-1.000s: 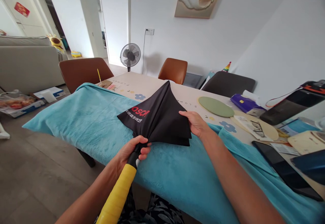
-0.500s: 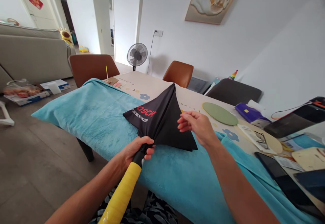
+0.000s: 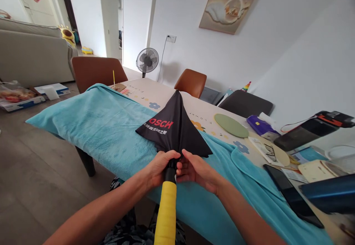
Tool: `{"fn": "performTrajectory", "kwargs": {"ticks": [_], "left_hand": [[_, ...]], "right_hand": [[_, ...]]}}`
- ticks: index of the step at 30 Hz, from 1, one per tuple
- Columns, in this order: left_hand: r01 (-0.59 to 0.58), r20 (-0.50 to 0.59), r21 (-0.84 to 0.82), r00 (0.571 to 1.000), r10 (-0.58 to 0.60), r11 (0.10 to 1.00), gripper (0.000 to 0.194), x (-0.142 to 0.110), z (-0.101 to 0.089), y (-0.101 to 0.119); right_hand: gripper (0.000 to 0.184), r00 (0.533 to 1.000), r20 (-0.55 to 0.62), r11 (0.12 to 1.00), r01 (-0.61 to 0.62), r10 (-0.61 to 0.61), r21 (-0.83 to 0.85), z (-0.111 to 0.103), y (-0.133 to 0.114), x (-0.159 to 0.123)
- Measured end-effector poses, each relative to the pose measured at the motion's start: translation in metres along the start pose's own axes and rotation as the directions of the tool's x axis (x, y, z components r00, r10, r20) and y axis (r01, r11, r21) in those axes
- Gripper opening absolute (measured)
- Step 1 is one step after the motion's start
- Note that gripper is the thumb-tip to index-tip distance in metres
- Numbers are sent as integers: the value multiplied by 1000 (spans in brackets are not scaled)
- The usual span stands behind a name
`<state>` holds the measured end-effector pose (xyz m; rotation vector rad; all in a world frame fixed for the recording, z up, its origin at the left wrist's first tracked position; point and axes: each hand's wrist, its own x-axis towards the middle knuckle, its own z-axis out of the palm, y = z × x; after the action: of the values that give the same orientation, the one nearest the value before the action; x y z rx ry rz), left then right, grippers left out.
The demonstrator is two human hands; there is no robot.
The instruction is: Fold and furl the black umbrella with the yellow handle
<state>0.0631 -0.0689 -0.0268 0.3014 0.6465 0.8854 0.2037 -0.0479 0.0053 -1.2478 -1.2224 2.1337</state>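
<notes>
A black umbrella point(image 3: 181, 132) with red and white lettering lies folded but loosely flared over the table, its tip pointing away from me. Its yellow wrapped handle point(image 3: 165, 211) comes back toward my lap. My left hand point(image 3: 162, 165) is closed round the dark neck where the cloth meets the shaft. From the other side, my right hand point(image 3: 195, 169) has its thumb and curled fingers against the same neck; part of its grip is hidden. Beneath the umbrella, a turquoise blanket point(image 3: 116, 123) covers the table's near side.
On the table's right are a green oval mat point(image 3: 231, 125), a black tablet or phone point(image 3: 292, 195), a dark blue bottle point(image 3: 330, 193), a purple pack point(image 3: 260, 126) and a black bottle point(image 3: 302, 132). Chairs point(image 3: 191, 82) and a fan point(image 3: 147, 60) stand beyond.
My right hand has come from beside the cloth to the umbrella's neck, next to my left hand. The handle has swung right, so the umbrella points straighter ahead. My view has shifted slightly right.
</notes>
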Motion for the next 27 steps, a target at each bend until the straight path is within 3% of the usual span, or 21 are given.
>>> {"fn": "performTrajectory", "kwargs": {"ticks": [3,5,9,14,22,25,27], "left_hand": [[-16,-20,-11,1000,16,1000,15,0,11,-1],[-28,-58,11,998,29,1000,14,-1,20,0],[-29,-155,98,987,44,995,12,-2,34,-1],[-32,-192,140,980,58,990,10,3,35,-6],[-57,-107,87,992,66,995,10,5,34,-13],[-102,9,79,995,102,992,13,-3,26,-14],[-65,116,169,992,45,984,13,-16,17,-11]], "right_hand": [[32,999,-40,972,16,-6,234,3,7,7],[38,994,-107,965,11,17,262,5,6,13],[51,987,-122,990,-94,106,104,4,-3,22],[46,986,-132,992,-108,99,-66,-3,-8,27],[43,940,-305,987,-161,154,0,3,-5,26],[37,924,-346,987,-147,162,69,4,-5,25],[25,950,-295,989,-67,105,134,2,-5,24]]}}
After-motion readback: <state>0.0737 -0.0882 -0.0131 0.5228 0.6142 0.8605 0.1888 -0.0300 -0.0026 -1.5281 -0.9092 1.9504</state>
